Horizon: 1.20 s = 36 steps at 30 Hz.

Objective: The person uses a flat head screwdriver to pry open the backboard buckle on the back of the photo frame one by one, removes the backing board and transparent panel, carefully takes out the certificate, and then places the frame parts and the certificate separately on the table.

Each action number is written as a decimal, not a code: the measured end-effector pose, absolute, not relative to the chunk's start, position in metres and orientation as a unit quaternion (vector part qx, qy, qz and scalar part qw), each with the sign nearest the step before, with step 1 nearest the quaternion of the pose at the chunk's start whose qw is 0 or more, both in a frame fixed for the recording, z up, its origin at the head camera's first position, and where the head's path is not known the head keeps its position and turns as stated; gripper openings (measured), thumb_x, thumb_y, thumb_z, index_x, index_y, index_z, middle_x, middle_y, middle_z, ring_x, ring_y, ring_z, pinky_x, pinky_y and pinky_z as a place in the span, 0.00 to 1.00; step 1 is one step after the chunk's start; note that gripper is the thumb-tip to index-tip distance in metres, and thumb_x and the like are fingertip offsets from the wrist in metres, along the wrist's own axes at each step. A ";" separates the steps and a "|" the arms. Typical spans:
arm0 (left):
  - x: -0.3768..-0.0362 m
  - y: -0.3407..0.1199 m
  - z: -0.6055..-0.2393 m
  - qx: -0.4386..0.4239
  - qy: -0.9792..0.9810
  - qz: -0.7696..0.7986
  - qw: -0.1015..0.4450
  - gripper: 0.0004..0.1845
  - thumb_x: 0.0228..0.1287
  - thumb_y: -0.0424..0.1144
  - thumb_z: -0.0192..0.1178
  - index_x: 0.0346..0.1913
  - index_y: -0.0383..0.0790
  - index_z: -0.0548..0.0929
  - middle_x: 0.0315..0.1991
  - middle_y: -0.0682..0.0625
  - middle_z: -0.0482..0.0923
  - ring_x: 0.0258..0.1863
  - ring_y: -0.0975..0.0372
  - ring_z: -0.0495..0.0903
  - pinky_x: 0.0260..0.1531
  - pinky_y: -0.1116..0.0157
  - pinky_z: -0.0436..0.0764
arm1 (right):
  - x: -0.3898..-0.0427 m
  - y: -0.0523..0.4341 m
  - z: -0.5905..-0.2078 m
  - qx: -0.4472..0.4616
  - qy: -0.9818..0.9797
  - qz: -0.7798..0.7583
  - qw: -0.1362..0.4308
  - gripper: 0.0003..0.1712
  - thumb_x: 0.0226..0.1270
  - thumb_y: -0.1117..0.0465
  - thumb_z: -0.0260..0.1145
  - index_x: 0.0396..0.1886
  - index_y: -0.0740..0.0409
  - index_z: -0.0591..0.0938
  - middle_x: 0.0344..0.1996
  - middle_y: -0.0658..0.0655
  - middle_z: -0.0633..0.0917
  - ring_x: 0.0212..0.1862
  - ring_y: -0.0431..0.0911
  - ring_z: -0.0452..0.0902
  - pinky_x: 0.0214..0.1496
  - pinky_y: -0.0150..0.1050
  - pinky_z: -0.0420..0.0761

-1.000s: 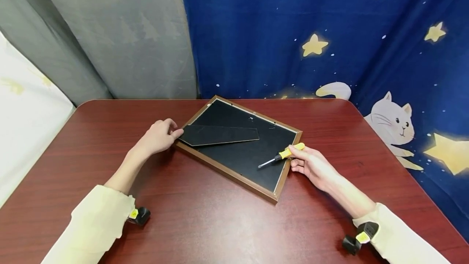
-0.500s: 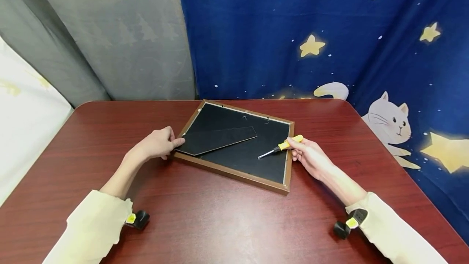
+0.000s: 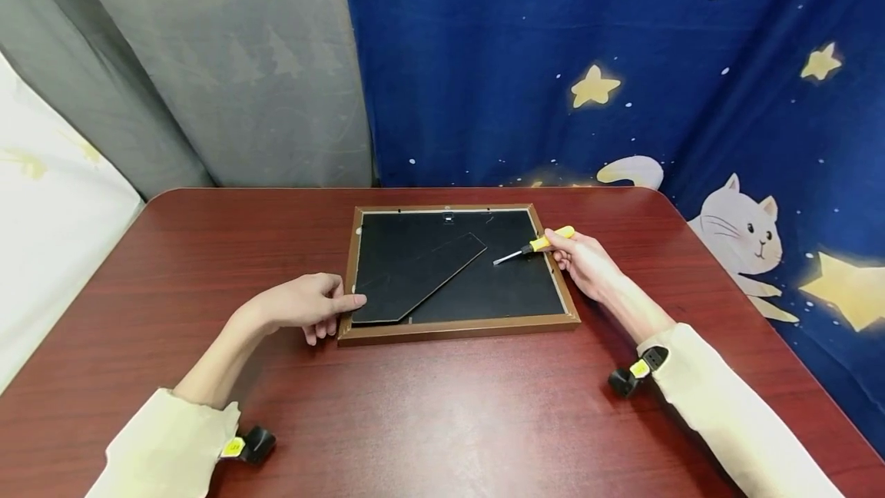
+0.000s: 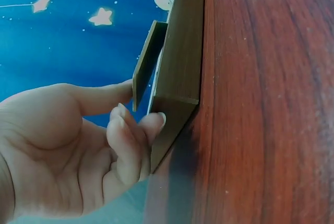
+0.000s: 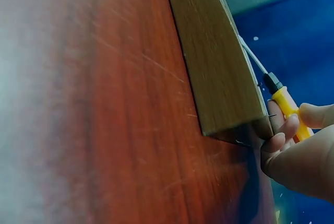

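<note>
A brown wooden picture frame (image 3: pixel 459 327) lies face down on the table, showing its black backing. A black easel stand leg (image 3: pixel 422 277) slants across that backing, and the left wrist view shows the leg (image 4: pixel 147 59) lifted slightly off it. My left hand (image 3: pixel 307 306) grips the frame's near left corner, thumb over the leg's wide end and fingers against the frame's outer side. In my right hand (image 3: pixel 586 263) is a screwdriver (image 3: pixel 543 242) with a yellow handle, its blade pointing left over the backing. Fingers of that hand also touch the frame's right side.
The reddish-brown wooden table (image 3: pixel 442 421) extends around the frame. Behind it hang a grey curtain (image 3: pixel 263 68) and a blue starry curtain (image 3: pixel 484 60). A small metal hanger (image 3: pixel 448 217) sits at the backing's far edge.
The frame has turned counterclockwise from a diagonal to nearly square with the table. My left hand came nearer with its corner; my right hand moved farther away, still holding the screwdriver.
</note>
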<state>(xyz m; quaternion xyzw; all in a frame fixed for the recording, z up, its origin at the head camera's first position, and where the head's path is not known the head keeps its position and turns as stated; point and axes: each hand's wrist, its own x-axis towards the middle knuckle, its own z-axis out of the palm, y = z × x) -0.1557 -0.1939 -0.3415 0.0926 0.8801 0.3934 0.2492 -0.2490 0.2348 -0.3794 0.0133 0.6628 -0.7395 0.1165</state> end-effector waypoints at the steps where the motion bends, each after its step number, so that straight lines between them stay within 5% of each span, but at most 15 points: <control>1: -0.155 -0.194 -0.342 0.093 0.878 0.395 0.253 0.22 0.75 0.50 0.58 0.31 0.34 0.72 0.18 0.47 0.76 0.13 0.63 0.75 0.19 0.64 0.82 | -0.250 0.235 -0.379 0.014 0.663 -0.739 0.117 0.06 0.79 0.60 0.59 0.40 0.56 0.77 0.26 0.45 0.81 0.26 0.36 0.67 0.30 0.26 0.66; 7: -0.160 -0.196 -0.343 0.086 0.874 0.403 0.258 0.22 0.76 0.51 0.57 0.34 0.33 0.73 0.20 0.46 0.77 0.17 0.61 0.77 0.24 0.62 0.84 | -0.253 0.237 -0.376 0.011 0.671 -0.731 0.124 0.06 0.79 0.61 0.57 0.42 0.59 0.76 0.25 0.46 0.81 0.26 0.36 0.68 0.30 0.27 0.67; 23: -0.194 -0.194 -0.359 0.061 0.901 0.401 0.151 0.16 0.77 0.42 0.57 0.44 0.30 0.68 0.22 0.42 0.77 0.18 0.60 0.80 0.24 0.61 0.86 | -0.247 0.228 -0.358 -0.026 0.692 -0.712 0.114 0.09 0.77 0.64 0.60 0.46 0.65 0.72 0.24 0.52 0.82 0.22 0.38 0.75 0.28 0.27 0.78; 36: -0.202 -0.190 -0.357 0.040 0.900 0.400 0.166 0.17 0.75 0.43 0.59 0.40 0.31 0.66 0.23 0.41 0.76 0.15 0.62 0.80 0.23 0.62 0.86 | -0.244 0.190 -0.339 -0.057 0.666 -0.731 0.139 0.08 0.76 0.66 0.60 0.47 0.66 0.73 0.26 0.53 0.84 0.23 0.39 0.79 0.30 0.28 0.81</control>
